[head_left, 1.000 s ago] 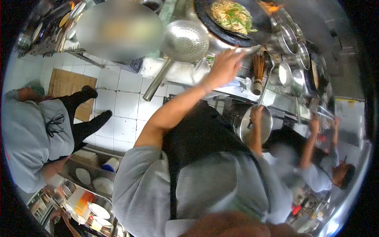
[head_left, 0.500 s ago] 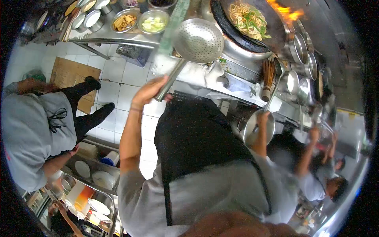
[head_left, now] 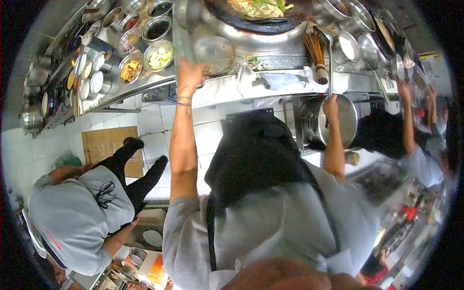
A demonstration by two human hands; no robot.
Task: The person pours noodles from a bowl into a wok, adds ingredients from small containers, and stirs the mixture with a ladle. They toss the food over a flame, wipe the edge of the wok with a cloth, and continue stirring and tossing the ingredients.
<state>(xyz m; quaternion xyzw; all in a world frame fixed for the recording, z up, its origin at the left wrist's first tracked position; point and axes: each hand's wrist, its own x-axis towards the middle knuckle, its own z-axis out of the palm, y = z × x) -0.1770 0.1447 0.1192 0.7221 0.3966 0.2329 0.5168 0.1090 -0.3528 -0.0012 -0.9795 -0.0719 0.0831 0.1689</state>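
My left hand (head_left: 190,76) is closed and reaches out over the counter's front edge, slightly blurred. Right beside its fingers is the round perforated strainer (head_left: 213,55), smeared by motion, its handle hidden in my grip. My right hand (head_left: 331,108) is wrapped round the long handle of a metal ladle (head_left: 330,67), whose bowl points toward the stove. Ahead, at the top of the view, noodles with greens (head_left: 258,7) lie in a dark wok (head_left: 256,24). A bamboo brush (head_left: 316,55) stands left of the ladle.
Bowls of cut green vegetable (head_left: 158,55) and brown pieces (head_left: 130,68) stand on the left counter. Below my right hand sits a large metal pot (head_left: 350,121). One co-worker (head_left: 82,208) is at left, another (head_left: 425,150) at right. Cardboard (head_left: 108,145) lies on the floor.
My left hand has moved forward with the strainer, from in front of the apron to over the counter. The right hand keeps the ladle. The view has shifted, and the flames have left it.
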